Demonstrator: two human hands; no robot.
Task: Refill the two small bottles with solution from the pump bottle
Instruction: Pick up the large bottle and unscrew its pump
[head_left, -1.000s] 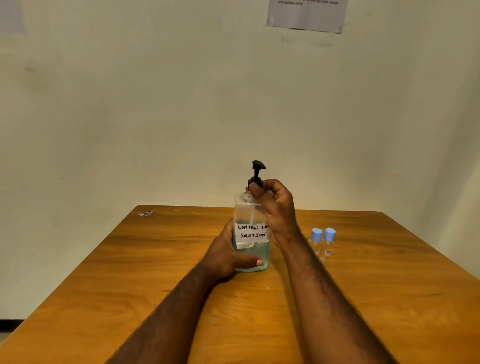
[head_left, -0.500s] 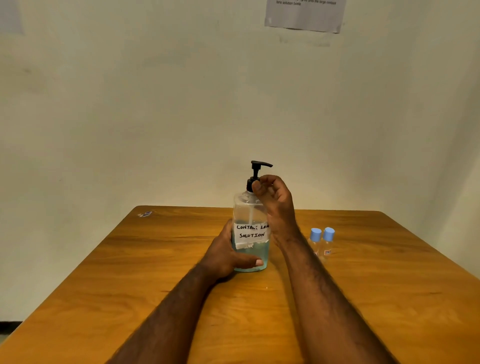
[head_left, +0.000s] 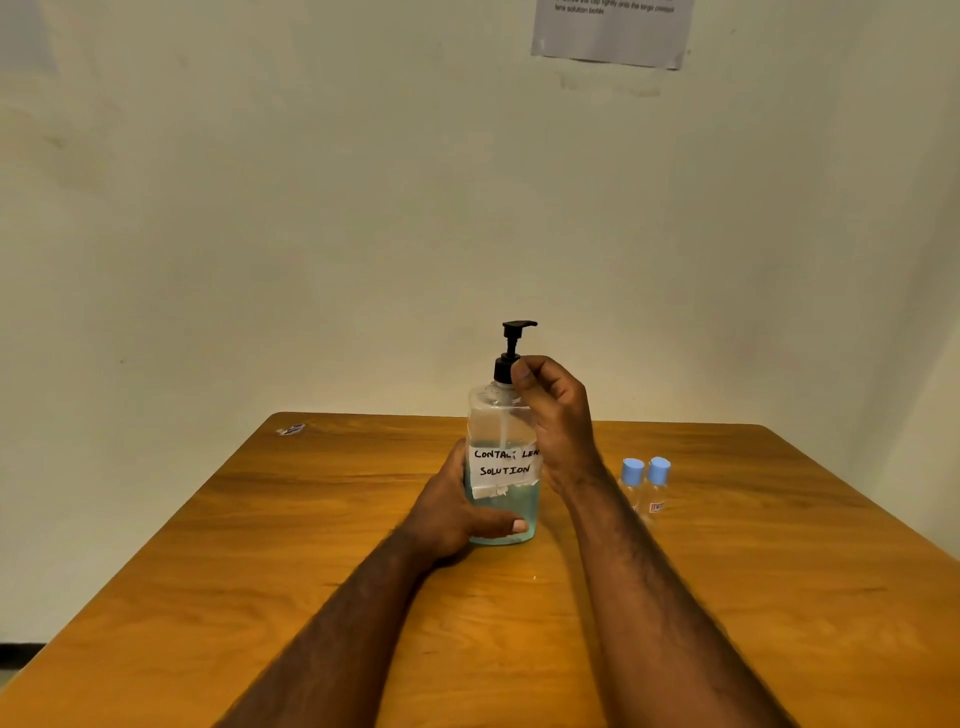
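Head view: clear plastic pump bottle (head_left: 503, 431) of bluish solution stands upright mid wooden table (head_left: 260, 545); left hand (head_left: 457, 512) grips its base, right hand (head_left: 553, 410) pinches its black collar; two blue-capped small bottles (head_left: 644, 486) stand just right

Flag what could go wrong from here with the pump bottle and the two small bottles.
The right hand pinches the black collar of the pump bottle; if it unscrews, the dip tube may drip solution on the table.
The right forearm passes close beside the two capped small bottles; a sideways move could topple them.
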